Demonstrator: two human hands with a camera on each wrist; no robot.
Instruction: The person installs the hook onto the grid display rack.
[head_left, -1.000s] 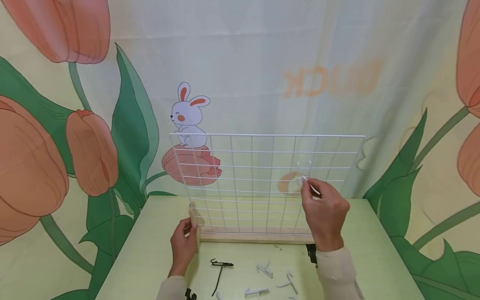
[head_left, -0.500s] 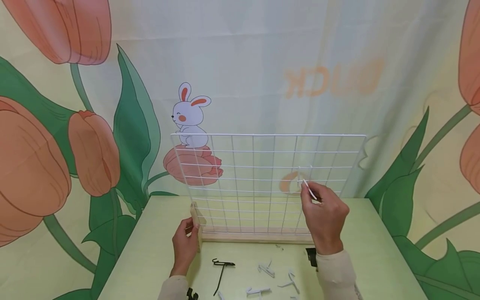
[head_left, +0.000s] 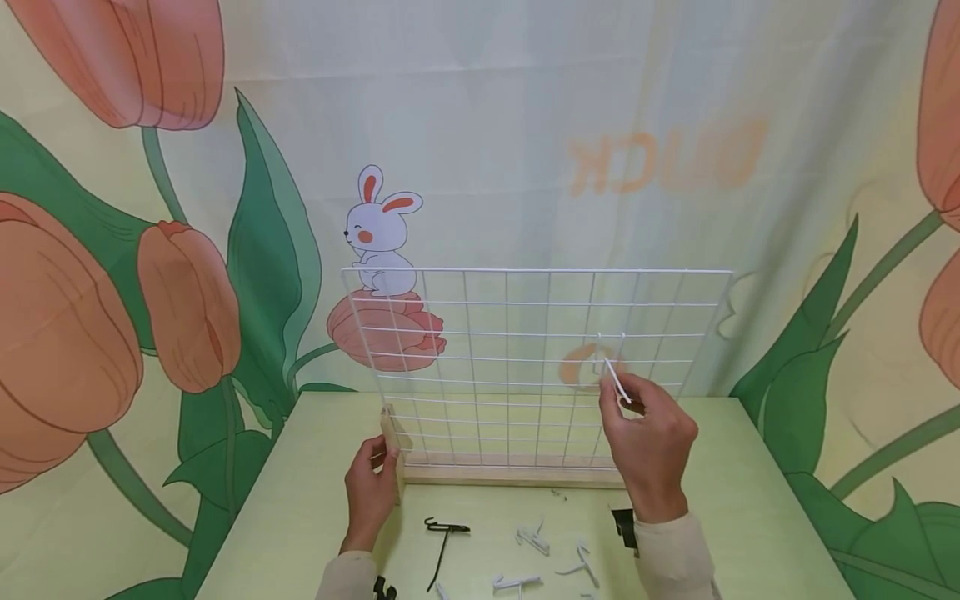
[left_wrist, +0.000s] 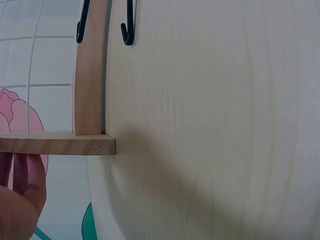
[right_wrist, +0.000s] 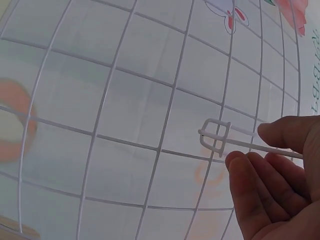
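White wire hook (right_wrist: 216, 139) pinched in right hand (head_left: 648, 442), bracket end against grid (head_left: 525, 302), not seated. Left hand (head_left: 371, 492) gripping wooden base (head_left: 510, 476). Risk: hook slipping off thin wire, grid tipping if pushed.

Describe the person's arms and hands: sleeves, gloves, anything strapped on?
Both hands are bare, no gloves or rings visible. The left hand and right hand come out of long cream sleeves, left sleeve and right sleeve, with snug cuffs. A small black device sits at the right wrist; another black piece shows by the left cuff, likely the wrist camera mounts.
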